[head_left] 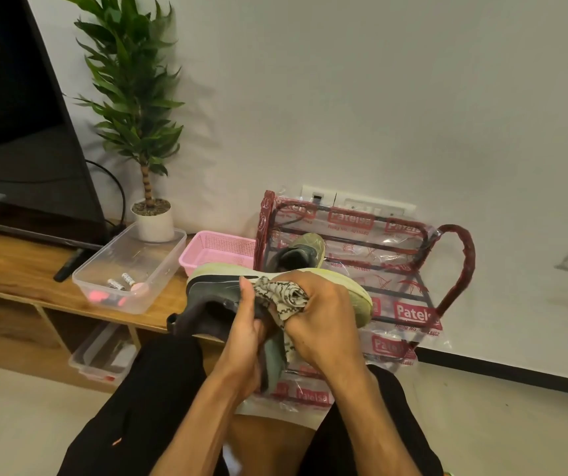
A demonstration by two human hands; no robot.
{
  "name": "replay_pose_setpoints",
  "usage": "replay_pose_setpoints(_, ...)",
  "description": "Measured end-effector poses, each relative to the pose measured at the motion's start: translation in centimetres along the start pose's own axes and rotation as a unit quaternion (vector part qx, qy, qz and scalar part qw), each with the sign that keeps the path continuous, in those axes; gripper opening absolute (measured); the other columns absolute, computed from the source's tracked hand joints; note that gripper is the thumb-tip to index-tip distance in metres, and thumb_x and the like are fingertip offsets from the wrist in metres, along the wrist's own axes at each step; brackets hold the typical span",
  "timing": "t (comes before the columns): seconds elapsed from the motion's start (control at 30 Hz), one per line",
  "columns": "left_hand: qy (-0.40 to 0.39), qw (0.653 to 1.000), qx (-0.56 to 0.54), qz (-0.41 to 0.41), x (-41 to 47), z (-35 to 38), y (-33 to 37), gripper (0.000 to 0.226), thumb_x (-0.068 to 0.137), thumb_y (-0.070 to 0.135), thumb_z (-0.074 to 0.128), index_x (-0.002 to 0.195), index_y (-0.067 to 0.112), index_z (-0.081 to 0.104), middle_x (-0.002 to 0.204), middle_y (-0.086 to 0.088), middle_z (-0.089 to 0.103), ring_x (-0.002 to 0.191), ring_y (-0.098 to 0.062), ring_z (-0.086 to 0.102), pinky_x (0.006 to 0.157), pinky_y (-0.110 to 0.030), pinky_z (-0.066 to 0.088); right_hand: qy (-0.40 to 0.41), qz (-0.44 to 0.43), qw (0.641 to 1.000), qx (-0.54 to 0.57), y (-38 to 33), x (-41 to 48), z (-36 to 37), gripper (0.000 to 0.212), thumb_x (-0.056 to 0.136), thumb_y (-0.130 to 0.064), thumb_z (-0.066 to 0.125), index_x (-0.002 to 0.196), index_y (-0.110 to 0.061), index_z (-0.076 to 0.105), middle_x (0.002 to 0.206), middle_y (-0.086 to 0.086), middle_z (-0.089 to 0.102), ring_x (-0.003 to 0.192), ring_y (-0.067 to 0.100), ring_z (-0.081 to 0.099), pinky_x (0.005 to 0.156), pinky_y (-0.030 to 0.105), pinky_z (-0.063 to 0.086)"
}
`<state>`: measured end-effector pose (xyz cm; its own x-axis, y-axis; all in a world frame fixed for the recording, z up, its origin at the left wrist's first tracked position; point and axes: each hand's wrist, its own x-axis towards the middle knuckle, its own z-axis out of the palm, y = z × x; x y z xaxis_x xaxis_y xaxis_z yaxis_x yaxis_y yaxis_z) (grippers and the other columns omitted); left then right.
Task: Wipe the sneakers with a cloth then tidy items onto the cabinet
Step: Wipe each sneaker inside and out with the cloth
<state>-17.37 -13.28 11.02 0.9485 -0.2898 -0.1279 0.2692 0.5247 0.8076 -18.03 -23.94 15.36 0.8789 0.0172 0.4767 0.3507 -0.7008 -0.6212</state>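
1 long wooden cabinet (7, 266) runs along the wall, carrying a clear plastic box (159, 255) and a pink basket (214, 250). Next in size, a shoe rack (466, 249) in printed plastic wrap stands on the floor just beside it, with 1 sneaker on the rack (301, 252) resting on an upper rail.

The held sneaker (214, 293) lies on its side over the person's lap, pale sole turned up and away, dark upper toward the camera. The left hand (245, 331) grips it at the upper near the collar, thumb across the side and fingers curled beneath. The right hand (324, 314) has its fingers closed round a bunched patterned cloth (286, 297), pressed against the shoe just under the sole's edge.

The shoe looks light. Its sole is probably firm, while the upper is likely to give under pressure, so a hold at the heel or along the sole should resist the rubbing better. The cloth is limp and will slide about unless kept in a tight wad.
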Motion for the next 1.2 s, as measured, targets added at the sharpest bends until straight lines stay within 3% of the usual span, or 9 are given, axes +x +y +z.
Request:
replay_pose_setpoints(0.07, -0.007, 0.999, 0.036, 0.025, 0.0, 0.0, -0.2, 0.07, 0.092, 0.062, 0.023, 0.128, 0.013, 0.058, 0.12, -0.007, 0.071, 0.114, -0.015, 0.066, 0.092, -0.025, 0.054, 0.049, 0.044, 0.996, -0.064, 1.0, -0.1, -0.4, 0.003, 0.087, -0.027, 0.073, 0.088, -0.025, 0.074, 0.078, -0.01, 0.071, 0.068, 0.008, 0.064, 0.06, 0.034, 0.056)
replay_pose_setpoints(0.17, -0.02, 0.993, 0.1, 0.051, -0.1, 0.2, -0.5, 0.069, 0.088, 0.061, 0.032, 0.138, 0.016, 0.051, 0.127, -0.001, 0.068, 0.122, -0.012, 0.061, 0.107, -0.029, 0.044, 0.056, 0.13, 0.99, -0.003, 2.2, -0.1, -1.4, 0.018, 0.084, -0.016, 0.076, 0.1, -0.026, 0.075, 0.081, -0.016, 0.071, 0.069, 0.002, 0.066, 0.06, 0.025, 0.058)
replay_pose_setpoints(0.4, -0.054, 0.983, 0.171, 0.045, -0.2, 0.6, -1.0, 0.083, 0.078, 0.084, 0.042, 0.141, 0.03, 0.05, 0.139, 0.006, 0.059, 0.134, -0.01, 0.049, 0.117, -0.042, 0.031, -0.058, 0.086, 0.979, 0.173, -0.2, 0.6, -3.3, 0.021, 0.079, -0.007, 0.078, 0.094, -0.021, 0.077, 0.084, -0.01, 0.076, 0.08, 0.004, 0.072, 0.072, 0.033, 0.061)
replay_pose_setpoints(0.6, -0.029, 0.961, 0.249, 0.114, -0.7, 1.1, -1.7, 0.043, 0.087, 0.064, 0.04, 0.127, 0.051, 0.049, 0.128, 0.039, 0.054, 0.126, 0.016, 0.043, 0.108, -0.014, 0.029, 0.049, 0.107, 0.993, 0.003, 0.5, 1.7, -2.5, 0.009, 0.081, -0.022, 0.078, 0.09, -0.024, 0.076, 0.076, -0.012, 0.073, 0.069, 0.005, 0.067, 0.068, 0.037, 0.059)
replay_pose_setpoints(0.73, -0.017, 0.965, 0.232, 0.119, -0.7, 1.0, -1.3, 0.03, 0.096, 0.054, 0.04, 0.124, 0.048, 0.049, 0.118, 0.045, 0.056, 0.119, 0.021, 0.046, 0.1, -0.004, 0.034, -0.033, 0.07, 0.987, 0.142, 0.5, 1.6, -2.7, 0.018, 0.077, -0.01, 0.081, 0.093, -0.017, 0.078, 0.084, -0.008, 0.076, 0.081, 0.007, 0.072, 0.074, 0.035, 0.061)
replay_pose_setpoints(0.83, -0.02, 0.966, 0.225, 0.127, -0.8, 0.6, -1.1, 0.037, 0.095, 0.06, 0.043, 0.129, 0.046, 0.05, 0.127, 0.036, 0.057, 0.126, 0.012, 0.046, 0.109, -0.015, 0.034, -0.067, 0.066, 0.978, 0.186, 1.0, 2.0, -2.9, 0.022, 0.075, -0.008, 0.082, 0.095, -0.016, 0.078, 0.087, -0.007, 0.077, 0.083, 0.007, 0.073, 0.076, 0.031, 0.06)
replay_pose_setpoints(1.0, -0.011, 0.978, 0.164, 0.125, -0.7, 0.6, -0.5, 0.067, 0.084, 0.068, 0.052, 0.138, 0.03, 0.053, 0.138, 0.01, 0.059, 0.132, -0.011, 0.05, 0.116, -0.042, 0.033, 0.096, 0.104, 0.99, 0.011, 3.5, 2.1, -2.2, 0.027, 0.08, -0.013, 0.079, 0.105, -0.023, 0.075, 0.092, -0.009, 0.076, 0.071, -0.006, 0.063, 0.06, 0.011, 0.052)
replay_pose_setpoints(1.1, 0.013, 0.984, 0.123, 0.127, -0.5, 0.8, -0.1, 0.055, 0.092, 0.059, 0.049, 0.132, 0.022, 0.057, 0.129, 0.004, 0.066, 0.124, -0.014, 0.058, 0.106, -0.033, 0.044, 0.16, 0.102, 0.981, 0.048, 3.8, 1.0, -1.0, 0.031, 0.081, -0.012, 0.078, 0.108, -0.024, 0.072, 0.098, -0.006, 0.075, 0.081, 0.002, 0.067, 0.07, 0.028, 0.06)
replay_pose_setpoints(1.2, 0.018, 0.989, 0.081, 0.119, -0.5, 1.1, 0.2, 0.042, 0.095, 0.044, 0.034, 0.113, 0.021, 0.064, 0.104, 0.006, 0.076, 0.1, -0.007, 0.07, 0.077, -0.015, 0.054, 0.111, 0.082, 0.981, 0.138, 3.1, 0.0, -0.2, 0.026, 0.081, -0.022, 0.08, 0.101, -0.036, 0.072, 0.098, -0.012, 0.074, 0.088, 0.005, 0.07, 0.073, 0.034, 0.061)
